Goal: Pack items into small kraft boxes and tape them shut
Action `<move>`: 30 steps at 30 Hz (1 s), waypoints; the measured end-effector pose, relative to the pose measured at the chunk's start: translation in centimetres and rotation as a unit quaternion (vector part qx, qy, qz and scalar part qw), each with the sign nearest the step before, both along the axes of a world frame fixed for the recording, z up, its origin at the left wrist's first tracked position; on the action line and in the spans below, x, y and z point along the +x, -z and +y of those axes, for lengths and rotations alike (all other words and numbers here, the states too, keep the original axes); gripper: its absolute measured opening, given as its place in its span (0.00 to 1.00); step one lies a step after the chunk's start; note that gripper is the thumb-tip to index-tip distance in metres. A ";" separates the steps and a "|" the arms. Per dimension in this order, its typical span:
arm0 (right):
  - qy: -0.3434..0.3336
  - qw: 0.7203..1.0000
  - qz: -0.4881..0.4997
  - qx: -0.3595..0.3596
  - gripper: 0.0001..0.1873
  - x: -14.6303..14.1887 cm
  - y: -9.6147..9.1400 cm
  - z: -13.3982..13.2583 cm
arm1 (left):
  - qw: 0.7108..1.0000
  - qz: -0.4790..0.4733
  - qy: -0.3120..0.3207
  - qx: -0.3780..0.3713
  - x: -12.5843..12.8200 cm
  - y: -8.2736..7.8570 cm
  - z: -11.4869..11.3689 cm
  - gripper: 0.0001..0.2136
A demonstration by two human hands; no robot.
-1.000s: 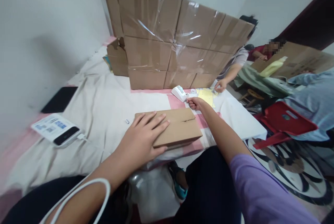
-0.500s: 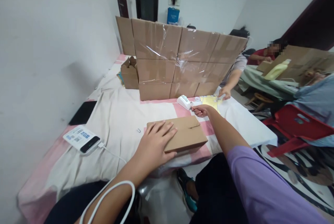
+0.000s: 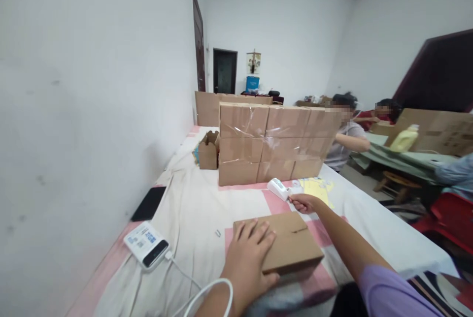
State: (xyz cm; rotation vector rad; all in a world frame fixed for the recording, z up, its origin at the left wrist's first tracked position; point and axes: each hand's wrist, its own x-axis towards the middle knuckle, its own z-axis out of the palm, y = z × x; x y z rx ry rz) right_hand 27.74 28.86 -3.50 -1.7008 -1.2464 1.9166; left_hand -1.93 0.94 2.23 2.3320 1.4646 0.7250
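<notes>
My left hand (image 3: 252,258) lies spread over the left part of a closed brown cardboard box (image 3: 291,243), fingers on its top and thumb along the near edge. A short slit or mark shows on the box's top near the right. Beyond the box, my right hand (image 3: 303,203) is closed in a pinch, fingertips at the near end of a small white wedge-shaped dispenser (image 3: 278,189). What the fingertips pinch is too small to make out. Behind the dispenser lies a yellow sheet (image 3: 316,190).
A wall of taped cardboard boxes (image 3: 279,147) stands across the table. At left are a white power bank (image 3: 147,245) with a cable, a black phone (image 3: 148,204) and an open carton (image 3: 209,151). A small metal piece (image 3: 218,233) lies by the box. Co-workers sit at right.
My view has tilted up, so things sit lower in it. The co-worker's hand has left the yellow sheet and drawn back. My hands keep about the same places at box and dispenser.
</notes>
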 end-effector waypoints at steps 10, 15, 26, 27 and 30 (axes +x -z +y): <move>0.044 0.994 0.095 0.033 0.13 2.6 2.2 0.2 | 1.000 0.005 0.029 -0.008 -0.5 1.0 0.8 0.37; 0.061 0.997 0.045 -0.031 0.06 2.3 3.3 2.4 | 0.989 0.094 0.063 0.094 -1.0 2.6 1.7 0.38; 0.044 0.997 -0.031 -0.050 0.07 0.1 1.0 2.2 | 0.978 0.117 0.011 0.174 -0.7 3.3 1.2 0.29; 0.047 0.998 -0.037 -0.029 0.08 -0.3 0.7 1.7 | 0.987 0.094 -0.005 0.130 -0.3 2.9 0.7 0.32; 0.071 0.997 -0.041 0.002 0.11 -1.4 0.0 -0.4 | 0.994 0.059 -0.077 0.049 0.9 1.6 -0.7 0.34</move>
